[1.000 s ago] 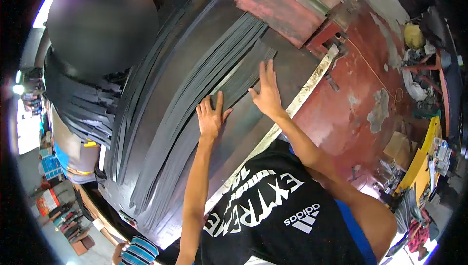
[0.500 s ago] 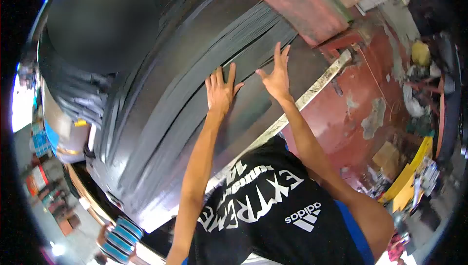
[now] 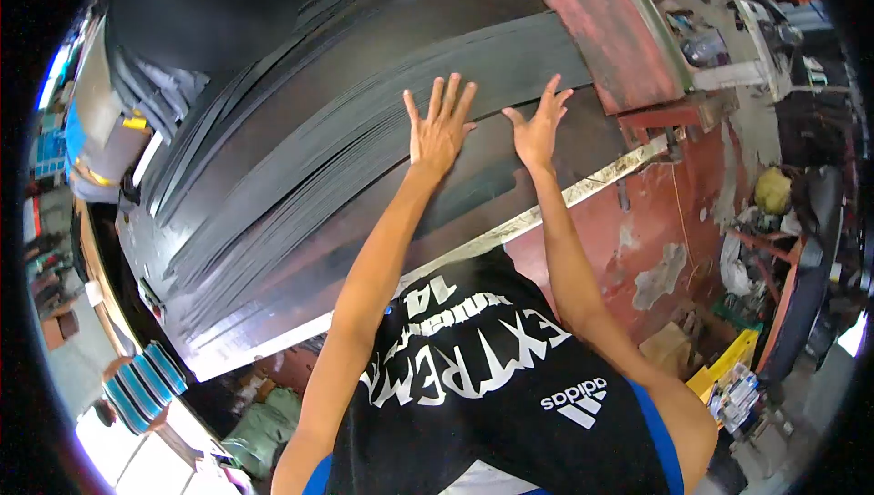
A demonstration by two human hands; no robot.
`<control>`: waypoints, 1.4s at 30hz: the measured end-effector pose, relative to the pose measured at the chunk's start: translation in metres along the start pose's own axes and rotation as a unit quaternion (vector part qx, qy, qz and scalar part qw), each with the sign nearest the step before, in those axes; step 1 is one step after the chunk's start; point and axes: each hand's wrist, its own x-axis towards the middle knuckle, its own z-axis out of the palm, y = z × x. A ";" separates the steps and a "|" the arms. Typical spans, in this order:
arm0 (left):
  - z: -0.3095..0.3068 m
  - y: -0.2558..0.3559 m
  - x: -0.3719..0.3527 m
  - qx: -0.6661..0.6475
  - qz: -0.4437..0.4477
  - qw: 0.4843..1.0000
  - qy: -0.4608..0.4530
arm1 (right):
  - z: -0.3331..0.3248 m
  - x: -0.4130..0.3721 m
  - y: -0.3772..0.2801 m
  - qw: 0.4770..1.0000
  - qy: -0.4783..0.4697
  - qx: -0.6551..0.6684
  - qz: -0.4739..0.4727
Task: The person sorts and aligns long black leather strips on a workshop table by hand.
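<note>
A bundle of long, thin dark grey strips (image 3: 337, 140) runs lengthwise over a dark tabletop (image 3: 482, 163). My left hand (image 3: 439, 136) is spread flat on the near side of these strips, palm down. To its right, my right hand (image 3: 539, 131) has its fingers and thumb apart at the near edge of the bundle, close to its right end. Neither hand grips anything. Under the fingers the strips lie close together, while toward the left they fan out with narrow gaps.
A worn red block (image 3: 614, 31) stands at the strips' right end. A pale edge bar (image 3: 605, 176) borders the table, above a peeling red side panel (image 3: 601, 258). More dark strips (image 3: 205, 163) lie at the left. A person in a striped shirt (image 3: 146, 386) is at lower left.
The camera view has turned. My left hand has moved forward on the strips and its fingers are spread wider. Near my hands the strips now lie closer together, with fewer dark gaps.
</note>
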 end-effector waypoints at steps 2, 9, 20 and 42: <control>-0.007 -0.001 -0.003 -0.023 0.008 1.000 0.004 | 0.001 -0.002 0.005 0.999 0.009 -0.044 -0.003; -0.063 -0.055 -0.173 -0.077 -0.189 0.979 0.011 | 0.000 0.002 0.013 0.998 0.002 -0.047 -0.037; -0.048 -0.212 -0.343 0.019 -0.622 0.782 0.019 | 0.019 -0.002 0.027 0.992 0.010 -0.121 -0.040; -0.077 -0.380 -0.469 -0.146 -0.602 0.777 0.114 | 0.155 -0.172 -0.192 0.986 -0.111 -0.116 -0.054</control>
